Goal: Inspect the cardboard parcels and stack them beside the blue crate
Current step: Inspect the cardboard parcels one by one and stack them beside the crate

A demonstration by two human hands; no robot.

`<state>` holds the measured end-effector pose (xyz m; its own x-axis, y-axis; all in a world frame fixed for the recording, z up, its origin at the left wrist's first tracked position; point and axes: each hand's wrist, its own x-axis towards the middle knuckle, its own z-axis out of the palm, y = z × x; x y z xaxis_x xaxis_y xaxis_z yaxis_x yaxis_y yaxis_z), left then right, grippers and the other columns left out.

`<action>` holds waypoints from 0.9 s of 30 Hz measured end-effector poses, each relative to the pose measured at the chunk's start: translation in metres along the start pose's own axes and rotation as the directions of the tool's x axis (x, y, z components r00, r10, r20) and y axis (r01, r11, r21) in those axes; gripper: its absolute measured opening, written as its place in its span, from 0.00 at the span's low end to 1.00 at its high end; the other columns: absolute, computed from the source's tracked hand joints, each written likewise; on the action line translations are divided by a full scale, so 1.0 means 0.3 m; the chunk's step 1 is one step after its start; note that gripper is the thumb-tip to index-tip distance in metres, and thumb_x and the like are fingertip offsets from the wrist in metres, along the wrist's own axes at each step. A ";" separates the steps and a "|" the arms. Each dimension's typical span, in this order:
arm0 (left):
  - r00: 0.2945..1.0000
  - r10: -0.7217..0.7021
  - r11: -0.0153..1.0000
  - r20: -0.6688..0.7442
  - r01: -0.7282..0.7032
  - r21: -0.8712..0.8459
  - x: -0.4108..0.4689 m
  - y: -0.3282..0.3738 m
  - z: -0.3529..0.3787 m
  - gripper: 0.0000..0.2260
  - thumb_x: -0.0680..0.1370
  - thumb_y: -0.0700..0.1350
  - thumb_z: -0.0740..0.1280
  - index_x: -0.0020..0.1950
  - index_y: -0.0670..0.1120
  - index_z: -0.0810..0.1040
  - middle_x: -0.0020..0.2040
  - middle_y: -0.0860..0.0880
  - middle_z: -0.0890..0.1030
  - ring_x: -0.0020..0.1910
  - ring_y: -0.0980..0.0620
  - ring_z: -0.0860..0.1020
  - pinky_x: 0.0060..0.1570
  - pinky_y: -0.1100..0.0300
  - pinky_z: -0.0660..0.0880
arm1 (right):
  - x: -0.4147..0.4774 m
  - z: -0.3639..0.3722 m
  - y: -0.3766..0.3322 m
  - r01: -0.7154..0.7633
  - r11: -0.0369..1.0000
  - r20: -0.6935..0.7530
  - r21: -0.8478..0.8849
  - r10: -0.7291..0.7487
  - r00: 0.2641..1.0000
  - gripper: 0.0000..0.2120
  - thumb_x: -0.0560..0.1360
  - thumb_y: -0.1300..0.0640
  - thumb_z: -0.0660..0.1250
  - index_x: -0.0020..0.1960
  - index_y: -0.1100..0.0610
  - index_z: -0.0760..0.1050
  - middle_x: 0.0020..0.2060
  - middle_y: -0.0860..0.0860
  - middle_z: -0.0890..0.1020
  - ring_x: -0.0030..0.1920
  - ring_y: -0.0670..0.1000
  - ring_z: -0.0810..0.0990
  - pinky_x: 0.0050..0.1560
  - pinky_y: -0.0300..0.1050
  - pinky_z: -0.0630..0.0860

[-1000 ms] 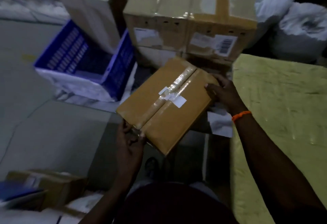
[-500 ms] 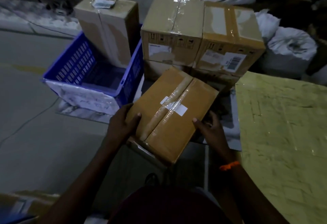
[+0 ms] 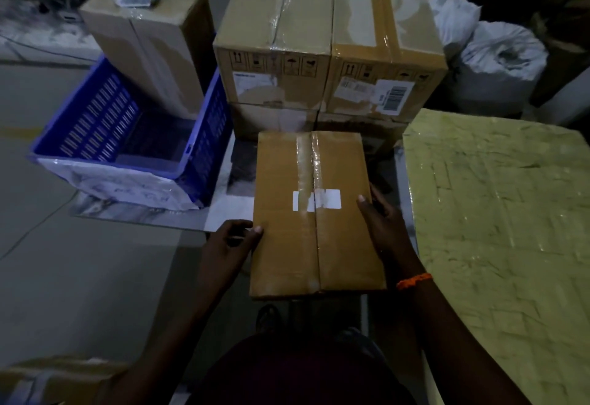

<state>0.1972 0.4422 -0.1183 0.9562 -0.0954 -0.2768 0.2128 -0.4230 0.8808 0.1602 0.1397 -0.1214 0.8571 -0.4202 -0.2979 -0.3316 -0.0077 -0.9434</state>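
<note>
At ten o'clock stood the blue slatted plastic crate (image 3: 204, 136), with a tall taped cardboard box (image 3: 150, 50) upright in its far corner. Our left hand (image 3: 228, 245) was curled against the left edge of the flat brown cardboard parcel (image 3: 314, 213), fingers wrapped under and thumb on top. The parcel sat at the centre of our view, level, held between both hands just in front of the stacked cardboard boxes (image 3: 329, 50) at twelve o'clock; we could not tell whether it rested on anything beneath. Our right hand (image 3: 381, 222) was spread flat along the parcel's right edge, thumb on the top face, an orange wristband (image 3: 413, 280) behind it. At three o'clock lay a large yellow wrapped slab (image 3: 498, 229).

The parcel's long axis ran from six to twelve o'clock, its clear tape seam (image 3: 313, 181) following that line, a small white label (image 3: 316, 200) crossing it. We judged the step to be setting it against the stack. To do it well, we would have kept both sides gripped evenly, kept the seam facing up, squared the far short edge with the stack's front, and lowered it without letting one corner dip.
</note>
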 end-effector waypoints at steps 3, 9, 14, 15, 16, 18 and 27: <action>0.999 0.010 1.000 0.031 -0.009 -0.028 0.054 0.001 -0.005 0.19 0.75 0.59 0.73 0.61 0.50 0.81 0.55 0.52 0.85 0.50 0.55 0.84 0.48 0.52 0.82 | 0.017 -0.015 -0.008 -0.044 0.999 -0.019 -0.007 0.044 0.999 0.25 0.80 0.49 0.70 0.76 0.49 0.72 0.63 0.51 0.83 0.58 0.49 0.85 0.56 0.49 0.84; 0.986 -0.002 0.992 0.165 0.022 -0.122 0.208 0.121 0.006 0.28 0.78 0.51 0.72 0.76 0.51 0.70 0.68 0.53 0.76 0.61 0.52 0.79 0.58 0.52 0.79 | 0.086 -0.023 -0.078 -0.027 0.999 0.010 -0.027 0.027 1.000 0.24 0.79 0.55 0.72 0.74 0.48 0.71 0.57 0.45 0.81 0.52 0.40 0.82 0.43 0.34 0.81; 0.958 -0.011 0.970 0.286 0.080 -0.229 0.214 0.228 0.042 0.21 0.82 0.51 0.66 0.74 0.63 0.66 0.54 0.62 0.75 0.50 0.62 0.76 0.37 0.68 0.77 | 0.098 0.013 -0.096 -0.061 0.996 0.094 -0.063 0.067 0.993 0.24 0.81 0.49 0.69 0.76 0.47 0.69 0.61 0.50 0.82 0.53 0.46 0.84 0.46 0.41 0.81; 0.958 0.000 0.970 0.288 0.070 -0.231 0.202 0.226 0.040 0.18 0.82 0.50 0.65 0.70 0.64 0.67 0.54 0.63 0.75 0.51 0.62 0.76 0.35 0.69 0.77 | 0.090 0.015 -0.092 -0.051 0.996 0.096 -0.066 0.058 0.994 0.25 0.81 0.49 0.68 0.76 0.46 0.69 0.61 0.50 0.82 0.54 0.47 0.84 0.49 0.43 0.82; 0.956 0.018 0.972 0.293 0.052 -0.229 0.187 0.224 0.035 0.16 0.82 0.50 0.65 0.66 0.66 0.69 0.54 0.64 0.75 0.52 0.62 0.77 0.36 0.70 0.78 | 0.079 0.017 -0.094 -0.044 0.997 0.103 -0.071 0.051 0.993 0.25 0.81 0.49 0.68 0.76 0.45 0.68 0.60 0.49 0.81 0.55 0.47 0.83 0.51 0.46 0.81; 0.959 0.050 0.972 0.280 0.017 -0.235 0.155 0.214 0.017 0.17 0.81 0.51 0.67 0.64 0.69 0.69 0.56 0.65 0.77 0.54 0.63 0.78 0.40 0.71 0.78 | 0.055 0.016 -0.097 -0.034 0.996 0.105 -0.085 0.043 0.994 0.26 0.80 0.47 0.69 0.76 0.41 0.67 0.59 0.46 0.80 0.56 0.47 0.82 0.52 0.48 0.81; 0.991 0.130 0.871 -0.010 -0.119 -0.477 0.098 0.314 -0.073 0.25 0.74 0.62 0.73 0.69 0.58 0.73 0.66 0.55 0.79 0.62 0.57 0.79 0.54 0.56 0.77 | -0.060 0.017 -0.259 0.175 0.980 0.026 0.091 -0.178 0.984 0.29 0.75 0.42 0.67 0.75 0.43 0.69 0.66 0.43 0.79 0.64 0.43 0.80 0.60 0.45 0.78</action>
<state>0.2498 0.4192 -0.0350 0.9777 -0.1402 -0.1562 0.1675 0.0727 0.9832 0.1725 0.1524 -0.0435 0.9126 -0.3880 -0.1288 -0.1391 0.0016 -0.9903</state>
